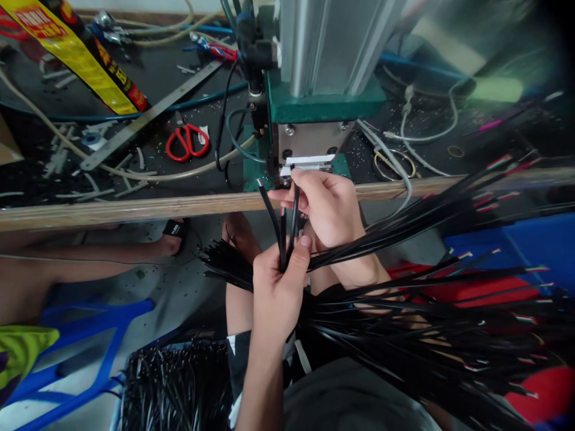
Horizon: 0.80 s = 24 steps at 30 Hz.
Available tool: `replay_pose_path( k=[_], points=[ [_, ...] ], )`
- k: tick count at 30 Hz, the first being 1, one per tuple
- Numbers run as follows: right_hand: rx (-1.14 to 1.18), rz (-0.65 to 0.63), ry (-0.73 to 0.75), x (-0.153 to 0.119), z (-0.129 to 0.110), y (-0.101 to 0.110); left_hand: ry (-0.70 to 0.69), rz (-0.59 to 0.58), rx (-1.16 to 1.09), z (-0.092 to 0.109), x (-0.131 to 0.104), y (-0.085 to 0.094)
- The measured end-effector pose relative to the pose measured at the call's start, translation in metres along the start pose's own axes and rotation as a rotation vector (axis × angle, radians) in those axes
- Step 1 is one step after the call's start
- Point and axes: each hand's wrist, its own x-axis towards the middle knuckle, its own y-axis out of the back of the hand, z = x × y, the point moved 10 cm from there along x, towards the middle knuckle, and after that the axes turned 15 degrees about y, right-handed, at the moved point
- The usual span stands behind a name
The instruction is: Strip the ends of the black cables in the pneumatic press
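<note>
My left hand (281,287) is closed around a few black cables (282,239), their ends pointing up; one of these ends shows coloured inner wires. My right hand (330,206) pinches one black cable (294,209) near its tip, right at the slot of a bench press machine (309,143) with a green and metal body. The cable's tip is partly hidden by the fingers and the machine's jaw. Across my lap lies a large bundle of black cables (381,323), many with stripped red, white and green ends fanned out to the right.
Red-handled scissors (187,142), a steel ruler (153,114), a yellow and black package (76,54) and cut tubing bits lie on the bench left of the machine. The wooden bench edge (135,206) runs below. More black cables (175,389) fill a container at lower left, near a blue stool (112,335) and another person's leg.
</note>
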Motion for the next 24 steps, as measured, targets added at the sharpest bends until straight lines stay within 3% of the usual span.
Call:
replay_pose_path(
  k=[19,24],
  points=[
    [-0.013,0.051,-0.020,0.0005,0.0054,0.0033,0.021,-0.014,-0.029,-0.0008,0.0006,-0.0009],
    [0.000,-0.035,0.044,-0.0021,0.0010,-0.0020,0.036,-0.029,-0.038,-0.0067,0.0007,-0.0008]
  ],
)
